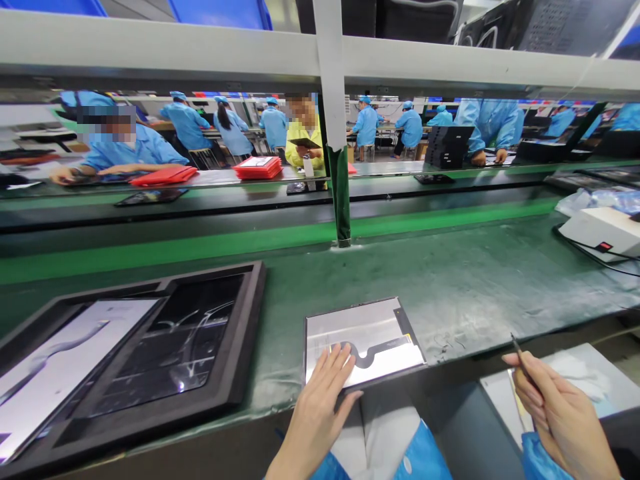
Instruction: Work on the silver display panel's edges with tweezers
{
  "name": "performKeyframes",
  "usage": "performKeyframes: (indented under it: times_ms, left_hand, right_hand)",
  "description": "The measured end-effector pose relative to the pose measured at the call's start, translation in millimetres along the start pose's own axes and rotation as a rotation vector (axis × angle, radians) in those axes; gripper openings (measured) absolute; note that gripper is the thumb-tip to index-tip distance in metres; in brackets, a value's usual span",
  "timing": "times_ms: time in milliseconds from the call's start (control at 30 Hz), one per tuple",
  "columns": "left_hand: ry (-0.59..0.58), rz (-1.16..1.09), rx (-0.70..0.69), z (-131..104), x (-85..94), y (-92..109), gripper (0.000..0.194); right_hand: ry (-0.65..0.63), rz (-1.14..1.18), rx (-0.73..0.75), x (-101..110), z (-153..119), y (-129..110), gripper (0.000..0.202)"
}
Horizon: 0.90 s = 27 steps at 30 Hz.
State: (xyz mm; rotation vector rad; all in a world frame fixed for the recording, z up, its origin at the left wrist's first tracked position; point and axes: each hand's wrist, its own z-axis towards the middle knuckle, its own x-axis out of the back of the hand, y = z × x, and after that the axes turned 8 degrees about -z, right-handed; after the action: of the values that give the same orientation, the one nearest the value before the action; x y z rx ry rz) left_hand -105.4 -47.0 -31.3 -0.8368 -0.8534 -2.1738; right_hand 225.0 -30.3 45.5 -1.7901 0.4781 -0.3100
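Observation:
A display panel [360,323] with a silvery back and a dark curved flex strip [387,346] lies at the front edge of the green bench. My left hand [323,393] rests on its near left part with the fingers stretched out flat. Off to the right, my right hand [557,407] is closed around slim dark tweezers [518,348], their tip pointing up and away. This hand is apart from the panel, in front of the bench edge.
A black foam tray [253,313] on the left holds dark glossy screens and a white-backed panel [75,353]. A green post [341,200] stands behind the bench. At right sits a white box [600,233] with a cable. Co-workers in blue sit beyond the conveyor.

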Motion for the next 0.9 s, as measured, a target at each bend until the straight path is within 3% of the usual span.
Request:
performKeyframes:
  times_ms: [233, 467, 600, 733, 800, 900]
  left_hand:
    - [-0.006, -0.014, 0.019, -1, -1.5, 0, 0.048]
    - [-0.012, 0.028, 0.009, -2, -1.7, 0, 0.046]
    - [-0.011, 0.095, -0.041, 4, 4.0, 2, 0.042]
    - [0.014, 0.135, -0.113, 23, 10.7, 9, 0.034]
    - [0.031, 0.063, -0.113, 40, 10.9, 18, 0.027]
    - [0.007, -0.211, -0.032, 72, 2.2, 40, 0.015]
  right_hand:
    - [0.065, 0.02, 0.079, 5, 4, -16, 0.044]
    - [0.09, -0.056, 0.122, 17, 5, -27, 0.048]
    - [-0.024, -0.225, 0.157, 11, 6, -12, 0.057]
    - [-0.234, -0.469, 0.152, -6, 8, 7, 0.061]
    - [-0.308, -0.56, 0.238, -16, 9, 12, 0.054]
    - [-0.294, -0.649, 0.361, -26, 9, 16, 0.044]
